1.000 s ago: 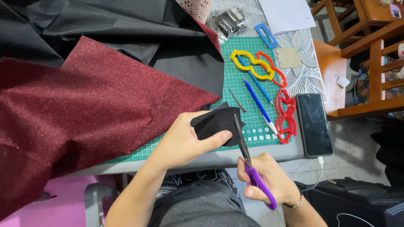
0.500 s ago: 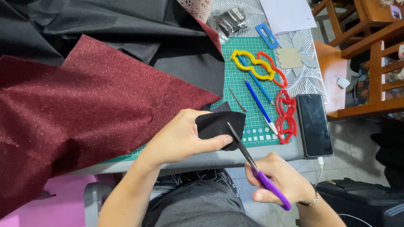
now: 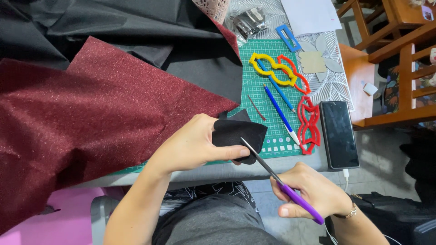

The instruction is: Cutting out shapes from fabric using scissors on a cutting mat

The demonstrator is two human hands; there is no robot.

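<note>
The left hand [image 3: 193, 145] pinches a small piece of black fabric [image 3: 238, 134] at the near edge of the surface [image 3: 236, 169], over the green cutting mat [image 3: 272, 90]. The right hand [image 3: 313, 193] grips purple-handled scissors [image 3: 281, 183], blades parted and biting into the piece's lower edge. The cut looks barely started; most of the outline seems uncut. Red glitter fabric [image 3: 91, 118] lies alongside.

Home craft corner, sewing and pattern work. Landmark: green cutting mat [image 3: 268, 95] on a table. Left of mat: glittery maroon fabric [image 3: 91, 122] and black cloth [image 3: 113, 31]. On mat: yellow [image 3: 271, 69] and red mask templates [image 3: 309, 124], blue pencils [image 3: 279, 111]. Right of mat: phone [image 3: 339, 134], wooden chairs [image 3: 395, 63], tiled floor.
</note>
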